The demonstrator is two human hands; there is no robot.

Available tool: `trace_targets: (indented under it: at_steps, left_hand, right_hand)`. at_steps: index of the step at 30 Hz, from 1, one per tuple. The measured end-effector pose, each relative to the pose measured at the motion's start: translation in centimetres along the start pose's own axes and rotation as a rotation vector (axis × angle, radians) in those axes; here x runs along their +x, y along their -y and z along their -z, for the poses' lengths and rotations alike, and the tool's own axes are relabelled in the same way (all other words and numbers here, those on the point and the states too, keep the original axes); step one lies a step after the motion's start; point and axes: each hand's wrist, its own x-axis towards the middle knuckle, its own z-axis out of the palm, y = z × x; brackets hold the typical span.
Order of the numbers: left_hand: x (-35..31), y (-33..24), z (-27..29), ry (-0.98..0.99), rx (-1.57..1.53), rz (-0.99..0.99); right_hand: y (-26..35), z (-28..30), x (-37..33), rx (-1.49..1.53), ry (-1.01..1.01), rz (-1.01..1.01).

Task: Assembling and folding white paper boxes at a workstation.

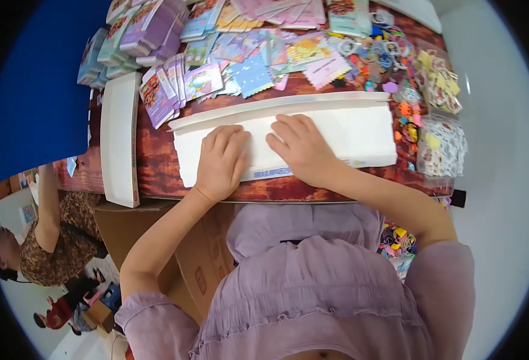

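Observation:
A long white cardboard box (354, 129) lies open on the table in front of me, its far wall folded up and its near edge low. My left hand (221, 161) rests palm down on its left half, fingers lying on the white inside and slightly bent. To the right of it, my right hand (305, 150) presses on the middle of the same cardboard, with its fingers a little apart. Neither hand shows anything held. What lies under the palms is hidden.
Another long white box (119, 144) stands at the left. Behind are purple packs (151, 30), glittery pouches (251, 73) and small colourful trinkets (384, 51). Clear bags of stickers (442, 146) lie along the right edge. A cardboard carton (201, 264) sits below; another person (54, 234) is at left.

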Motion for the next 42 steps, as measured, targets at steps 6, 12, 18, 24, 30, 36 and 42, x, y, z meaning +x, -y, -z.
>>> trace_targets:
  at_steps: [6,12,18,24,30,36,42]
  left_hand:
    - [2.9,-4.2,-4.0,-0.005,0.013,-0.095]
    - [3.5,-4.4,-4.2,-0.06,0.065,-0.086]
    - [4.1,-4.0,-3.9,-0.033,-0.123,-0.024]
    - [3.3,-3.7,-3.7,-0.067,-0.214,0.009]
    - [-0.7,1.0,-0.4,-0.022,0.002,-0.012]
    - [-2.1,3.2,0.9,-0.043,0.13,-0.002]
    - [-2.3,2.8,1.2,0.021,0.084,-0.049]
  right_hand:
    - [0.8,-0.1,-1.5,0.029,-0.054,-0.091]
    - [-3.5,3.8,-4.4,-0.103,-0.071,-0.068]
    - [-4.3,4.5,-4.9,-0.017,-0.013,-0.151]
    - [-4.4,4.5,-5.2,-0.017,-0.057,-0.155]
    - [-5.2,5.6,-5.4,0.039,-0.004,-0.148]
    - [-5.1,4.6,-4.9,-0.048,0.019,-0.103]
    - [-4.8,4.8,-4.9,-0.137,0.012,-0.078]
